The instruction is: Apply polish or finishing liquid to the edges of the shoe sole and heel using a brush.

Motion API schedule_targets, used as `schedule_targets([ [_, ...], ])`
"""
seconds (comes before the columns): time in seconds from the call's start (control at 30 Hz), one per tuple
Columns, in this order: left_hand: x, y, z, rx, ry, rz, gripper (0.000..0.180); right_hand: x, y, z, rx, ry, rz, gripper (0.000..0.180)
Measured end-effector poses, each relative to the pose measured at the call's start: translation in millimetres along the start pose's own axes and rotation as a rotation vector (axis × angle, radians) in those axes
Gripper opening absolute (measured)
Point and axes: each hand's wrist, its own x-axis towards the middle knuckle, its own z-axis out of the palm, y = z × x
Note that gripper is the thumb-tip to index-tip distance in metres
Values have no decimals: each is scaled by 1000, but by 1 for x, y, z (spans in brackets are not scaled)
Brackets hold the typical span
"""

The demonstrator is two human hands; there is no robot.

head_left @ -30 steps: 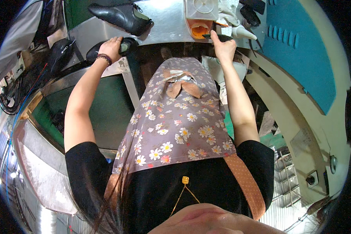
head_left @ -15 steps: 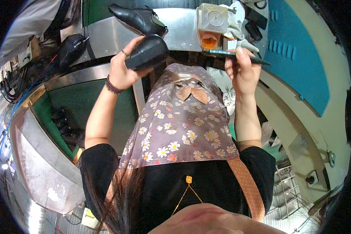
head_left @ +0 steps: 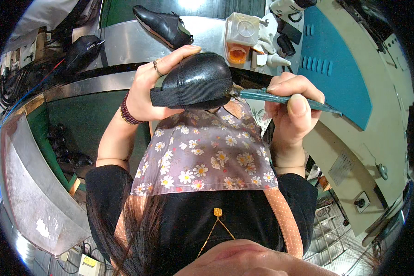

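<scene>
My left hand (head_left: 142, 92) is closed round a black leather shoe (head_left: 200, 73), raised in front of my apron (head_left: 202, 152). A strip of black ribbed webbing (head_left: 188, 95) runs across the shoe's near side. Pinched between the thumb and fingers of my right hand (head_left: 295, 103) is a slim brush (head_left: 267, 94) with a teal handle. Its dark bristle end meets the right edge of the shoe by the webbing. Another black laced shoe (head_left: 163, 26) lies on the metal bench (head_left: 119, 46), beyond my left hand.
On the bench stands a clear plastic container (head_left: 242, 30) with orange matter at its near opening. Beside it are a white cloth (head_left: 266, 37), a white cone-shaped piece (head_left: 278, 60) and a white bottle (head_left: 285, 6). A blue panel (head_left: 322, 69) borders the right side. A black pouch-like item (head_left: 83, 49) sits left.
The shoe has come nearer and to the right, turning so its webbing shows. My right hand has come nearer too, bringing the brush tip to the shoe's edge.
</scene>
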Motion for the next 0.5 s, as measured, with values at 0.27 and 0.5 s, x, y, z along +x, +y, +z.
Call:
schedule_targets([
  [0.27,3,7,0,42,-22,74,81,1,-1,-4,-142,-16,-104,22],
  [0.5,6,9,0,41,12,54,82,-1,-14,-14,-645,-19,-297,17],
])
